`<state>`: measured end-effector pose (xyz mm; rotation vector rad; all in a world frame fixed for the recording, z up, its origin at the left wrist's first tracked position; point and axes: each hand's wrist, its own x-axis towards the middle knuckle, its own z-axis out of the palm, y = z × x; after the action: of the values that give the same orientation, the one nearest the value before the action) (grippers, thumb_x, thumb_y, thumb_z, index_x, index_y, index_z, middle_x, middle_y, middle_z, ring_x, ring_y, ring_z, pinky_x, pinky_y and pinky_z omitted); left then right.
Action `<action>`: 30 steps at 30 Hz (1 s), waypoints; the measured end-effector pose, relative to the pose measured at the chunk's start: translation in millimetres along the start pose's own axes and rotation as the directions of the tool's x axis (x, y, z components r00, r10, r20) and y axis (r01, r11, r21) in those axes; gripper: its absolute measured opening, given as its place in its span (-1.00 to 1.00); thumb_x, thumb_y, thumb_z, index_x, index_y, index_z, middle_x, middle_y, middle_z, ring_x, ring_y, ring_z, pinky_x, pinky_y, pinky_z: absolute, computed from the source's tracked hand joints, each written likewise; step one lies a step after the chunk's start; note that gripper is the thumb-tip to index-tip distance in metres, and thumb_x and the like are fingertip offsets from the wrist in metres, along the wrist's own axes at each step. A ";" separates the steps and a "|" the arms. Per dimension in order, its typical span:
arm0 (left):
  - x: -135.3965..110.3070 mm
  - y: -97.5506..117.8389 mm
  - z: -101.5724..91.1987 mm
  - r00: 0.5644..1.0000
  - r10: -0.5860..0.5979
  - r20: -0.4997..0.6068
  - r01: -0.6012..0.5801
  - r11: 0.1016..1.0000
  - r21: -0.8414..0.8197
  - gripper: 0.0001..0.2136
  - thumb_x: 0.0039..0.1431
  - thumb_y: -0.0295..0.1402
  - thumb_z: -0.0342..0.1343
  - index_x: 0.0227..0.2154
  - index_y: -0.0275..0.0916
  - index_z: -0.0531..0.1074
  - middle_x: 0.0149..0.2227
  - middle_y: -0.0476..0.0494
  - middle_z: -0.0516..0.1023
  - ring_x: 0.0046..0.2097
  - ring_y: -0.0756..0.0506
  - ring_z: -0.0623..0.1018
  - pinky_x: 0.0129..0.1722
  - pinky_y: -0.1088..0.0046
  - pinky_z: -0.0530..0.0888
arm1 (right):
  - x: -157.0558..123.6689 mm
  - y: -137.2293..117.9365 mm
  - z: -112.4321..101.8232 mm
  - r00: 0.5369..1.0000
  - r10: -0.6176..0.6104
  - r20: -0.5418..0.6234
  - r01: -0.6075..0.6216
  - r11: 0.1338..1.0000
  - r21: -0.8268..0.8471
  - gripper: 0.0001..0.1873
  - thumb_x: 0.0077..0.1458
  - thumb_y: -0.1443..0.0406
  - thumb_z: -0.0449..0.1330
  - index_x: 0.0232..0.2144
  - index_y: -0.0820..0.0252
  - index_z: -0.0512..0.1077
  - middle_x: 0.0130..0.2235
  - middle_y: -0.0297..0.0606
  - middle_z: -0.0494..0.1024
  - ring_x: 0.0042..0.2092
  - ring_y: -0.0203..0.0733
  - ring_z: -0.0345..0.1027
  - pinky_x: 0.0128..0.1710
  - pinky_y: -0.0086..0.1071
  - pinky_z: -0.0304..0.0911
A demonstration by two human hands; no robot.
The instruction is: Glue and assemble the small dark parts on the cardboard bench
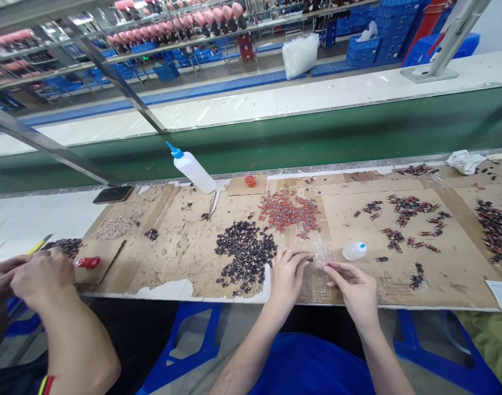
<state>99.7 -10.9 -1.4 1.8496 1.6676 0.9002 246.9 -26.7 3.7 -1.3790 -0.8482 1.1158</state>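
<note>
My left hand (287,273) is closed in a pinch, with a small black part (310,259) at its fingertips. Across a short gap, my right hand (354,286) also pinches its thumb and forefinger together. Something thin seems to rise from those fingertips, too small to make out. To the left of my left hand spreads a heap of small black parts (246,253). Beyond both hands lies a pile of small red-and-metal pieces (289,212). A small white squeeze bottle (354,251) with a teal tip lies tilted just beyond my right hand.
A large white bottle (195,173) with a blue nozzle leans at the back, near a red cap (249,181). Clusters of joined parts (411,207) lie to the right. At left, a co-worker's hands (40,277) work beside a phone (113,194) and red object (88,263).
</note>
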 end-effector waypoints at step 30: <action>0.0 6.4 -1.5 0.994 0.095 -0.046 -0.105 0.884 -0.455 -0.90 0.15 -0.42 0.18 -0.36 -0.19 0.61 -0.37 -0.13 0.65 -0.25 -0.09 0.54 -0.19 0.36 0.50 | -5.4 10.5 10.2 0.985 -0.165 0.047 0.168 0.981 -0.091 -0.72 -0.03 0.09 0.31 -0.39 0.20 0.58 -0.35 -0.14 0.65 -0.30 -0.06 0.57 -0.19 -0.18 0.51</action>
<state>102.8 -11.9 4.2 1.6082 1.2377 1.2397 234.5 -30.0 -5.2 -1.3408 -1.0369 0.9863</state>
